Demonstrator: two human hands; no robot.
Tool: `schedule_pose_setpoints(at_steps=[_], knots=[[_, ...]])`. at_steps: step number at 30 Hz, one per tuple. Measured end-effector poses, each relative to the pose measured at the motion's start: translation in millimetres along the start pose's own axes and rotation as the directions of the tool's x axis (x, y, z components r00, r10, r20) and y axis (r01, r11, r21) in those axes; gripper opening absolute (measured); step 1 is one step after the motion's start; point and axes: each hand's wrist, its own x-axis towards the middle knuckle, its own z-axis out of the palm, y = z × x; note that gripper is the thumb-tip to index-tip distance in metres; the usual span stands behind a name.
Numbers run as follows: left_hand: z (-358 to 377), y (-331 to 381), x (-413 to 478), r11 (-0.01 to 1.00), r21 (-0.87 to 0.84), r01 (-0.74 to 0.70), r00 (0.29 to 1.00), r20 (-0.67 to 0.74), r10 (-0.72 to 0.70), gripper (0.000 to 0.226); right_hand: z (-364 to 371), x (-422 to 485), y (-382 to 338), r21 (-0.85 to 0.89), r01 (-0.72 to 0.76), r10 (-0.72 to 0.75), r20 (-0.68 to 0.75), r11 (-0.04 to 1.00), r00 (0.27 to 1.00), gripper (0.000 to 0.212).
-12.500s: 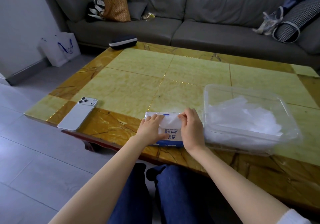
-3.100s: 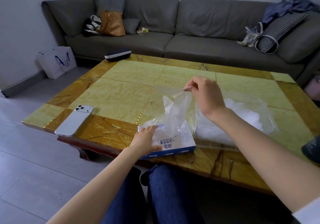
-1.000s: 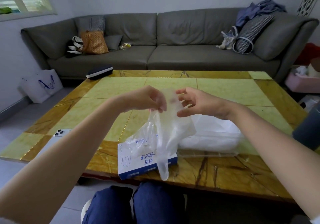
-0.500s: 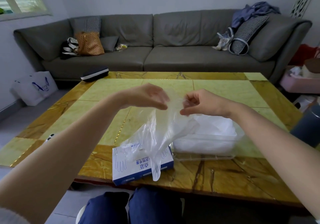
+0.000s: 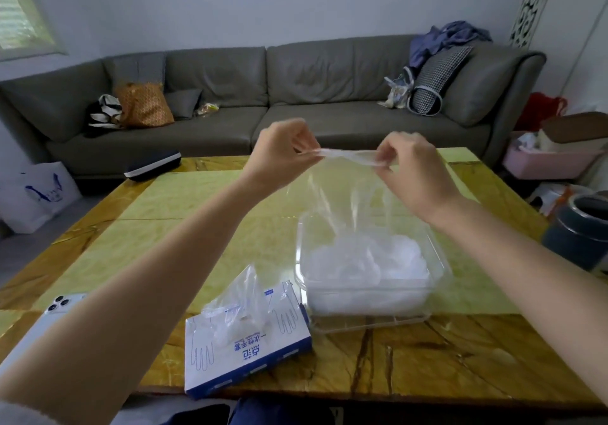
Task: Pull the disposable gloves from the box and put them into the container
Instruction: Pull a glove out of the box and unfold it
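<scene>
Left hand [image 5: 283, 151]: raised over the worktop [image 5: 197, 201], its grip pinched on one end of the glove [image 5: 345, 194] at the cuff.
Right hand [image 5: 411, 174]: grip pinched on the other end of the cuff, with the edge drawn taut between the two hands.
Glove: thin clear film hanging from both grips, directly above the container [image 5: 371, 316].
Container: clear tub beside the box [image 5: 243, 352], already holding a heap of gloves [image 5: 365, 260].
Box: lies flat near the front edge, with the next glove [image 5: 240, 296] poking out of its slot.
Progress: seemingly well along, with many gloves already moved and this one ready to drop.
Left to do: release the held glove into the tub, then return to the box. How many gloves remain inside cannot be told.
</scene>
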Motion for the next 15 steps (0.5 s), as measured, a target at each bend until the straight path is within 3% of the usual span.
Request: schedule_pose_setpoints(at_steps=[2,5,7,10,12,15], knots=[[-2.7,5.1,-0.6,0.996,-0.050,-0.069,0.995,-0.069,0.066,0.012,-4.5,-2.1,-1.6,-0.105,0.188,-0.206,-0.192,0.976,0.960,0.011],[2.2,-2.4,-10.9,0.981,0.029,-0.190,0.979,-0.071,0.191,0.020,-5.3,-15.7,-0.7,-0.225,0.329,-0.375,-0.210,0.917,0.903,0.006],[11.7,-17.1,-22.7,0.970,0.092,-0.224,0.975,0.027,0.222,0.024,-0.1,-31.6,3.6,-0.234,0.396,-0.423,-0.082,0.888,0.902,0.012],[30.8,-43.9,-41.0,0.938,0.227,-0.260,0.945,0.257,0.200,0.019,12.5,-57.9,10.2,-0.136,0.463,-0.425,0.236,0.876,0.874,0.022],[43.9,-56.8,-50.0,0.875,0.340,-0.344,0.896,0.398,0.198,0.014,22.9,-68.3,11.3,-0.074,0.405,-0.331,0.456,0.911,0.826,0.023],[65.9,-65.2,-59.5,0.814,0.397,-0.423,0.822,0.547,0.160,0.009,44.4,-74.4,20.1,-0.062,0.262,-0.174,0.600,0.963,0.781,0.030]])
